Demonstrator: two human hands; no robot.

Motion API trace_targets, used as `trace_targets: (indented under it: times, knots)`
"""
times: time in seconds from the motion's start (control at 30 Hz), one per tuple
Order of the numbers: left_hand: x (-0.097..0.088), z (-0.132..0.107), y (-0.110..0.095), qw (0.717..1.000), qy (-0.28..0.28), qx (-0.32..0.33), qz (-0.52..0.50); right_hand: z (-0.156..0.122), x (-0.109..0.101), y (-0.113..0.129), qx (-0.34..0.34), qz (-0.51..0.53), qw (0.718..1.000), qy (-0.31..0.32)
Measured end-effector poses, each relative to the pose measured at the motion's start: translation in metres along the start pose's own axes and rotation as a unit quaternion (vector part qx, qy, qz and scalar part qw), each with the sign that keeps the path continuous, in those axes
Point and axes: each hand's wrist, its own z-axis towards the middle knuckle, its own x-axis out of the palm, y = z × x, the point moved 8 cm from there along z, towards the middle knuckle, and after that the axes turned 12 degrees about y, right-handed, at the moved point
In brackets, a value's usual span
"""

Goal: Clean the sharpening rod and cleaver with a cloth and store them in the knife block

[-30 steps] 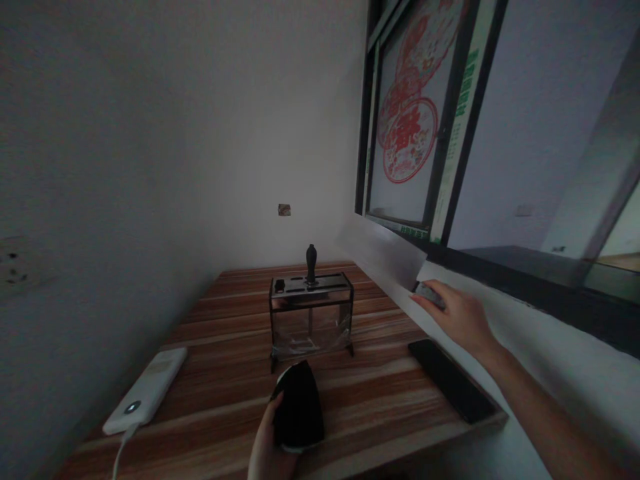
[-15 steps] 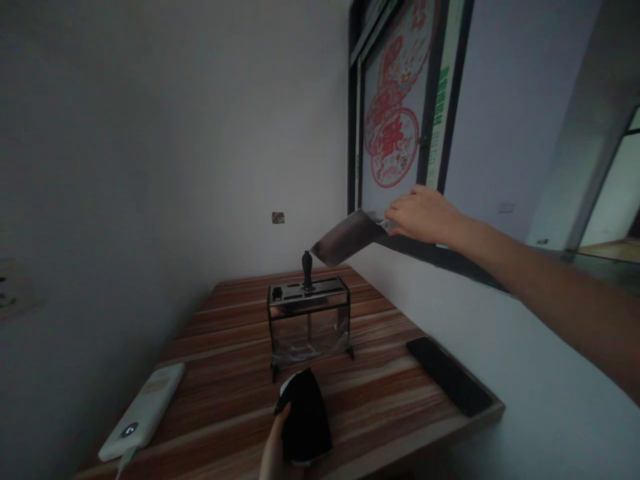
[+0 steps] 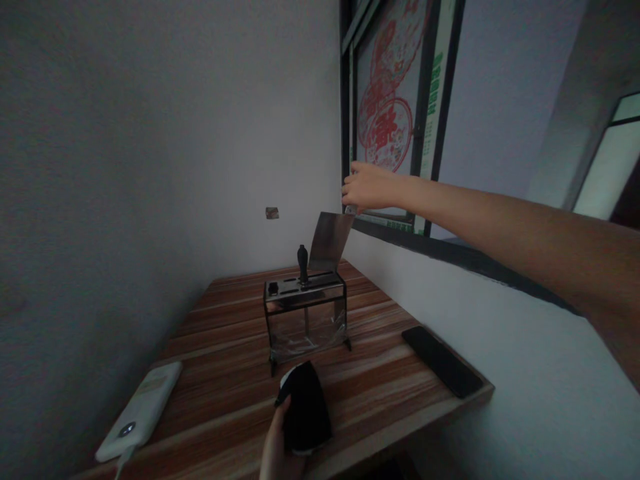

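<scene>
My right hand is closed round the handle of a steel cleaver, whose broad blade hangs point-down just above the right end of a metal-and-clear knife rack. A dark-handled tool stands upright in the rack's top slots. My left hand at the bottom edge holds a black, white-edged object resting on the wooden table. The blade's lower edge meets the rack's top; whether it is inside a slot I cannot tell.
A white power bank with a cable lies at the table's left front. A black phone lies near the right edge. A white wall rises on the left, and a dark-framed window with red paper-cut decoration is on the right.
My right hand picked the cleaver up from the window ledge, swung it up and leftward, and turned the blade downward over the rack. My left hand stayed on the black object.
</scene>
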Motion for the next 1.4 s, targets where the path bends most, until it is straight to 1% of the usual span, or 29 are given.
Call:
trace_targets:
  times: [0.1, 0.2, 0.33, 0.5, 0.6, 0.73, 0.8, 0.93, 1.07, 1.17, 1.27, 1.4]
  knots:
    - [0.002, -0.001, 0.000, 1.000, 0.000, -0.001, -0.003, 0.006, -0.002, -0.004, -0.004, 0.006, 1.000, -0.012]
    - [0.003, -0.002, 0.000, 1.000, 0.000, -0.008, 0.002, 0.011, -0.005, -0.002, -0.012, -0.015, 1.000, 0.015]
    - [0.001, 0.000, 0.000, 1.000, 0.004, -0.002, -0.010, 0.017, -0.011, 0.007, -0.033, -0.038, 0.998, 0.041]
    - [0.001, 0.000, -0.001, 1.000, -0.007, 0.003, 0.003, 0.024, -0.009, 0.016, -0.041, -0.057, 0.995, 0.064]
    - [0.005, -0.002, -0.004, 1.000, -0.018, 0.010, 0.015, 0.028, -0.009, 0.019, -0.049, -0.055, 0.995, 0.062]
    - [0.009, -0.007, -0.010, 0.997, -0.051, 0.026, 0.043, 0.034, -0.014, 0.025, -0.054, -0.038, 0.997, 0.045]
    - [0.010, -0.008, -0.011, 0.997, -0.054, 0.025, 0.055, 0.039, -0.014, 0.030, -0.056, -0.046, 0.996, 0.046]
    - [0.008, -0.007, -0.010, 0.997, -0.041, 0.025, 0.059, 0.050, -0.007, 0.044, -0.072, -0.073, 0.992, 0.078]
    - [0.005, -0.008, -0.009, 0.996, -0.052, 0.017, 0.068, 0.057, 0.002, 0.063, -0.088, -0.072, 0.988, 0.105]
    - [0.007, -0.011, -0.009, 0.996, -0.057, 0.010, 0.073, 0.060, 0.010, 0.081, -0.103, -0.062, 0.986, 0.115]
    - [0.010, -0.011, -0.009, 0.996, -0.055, 0.007, 0.068, 0.062, 0.019, 0.098, -0.117, -0.050, 0.985, 0.117]
    - [0.009, -0.012, -0.009, 0.995, -0.059, 0.007, 0.076, 0.062, 0.029, 0.119, -0.130, -0.035, 0.986, 0.099]
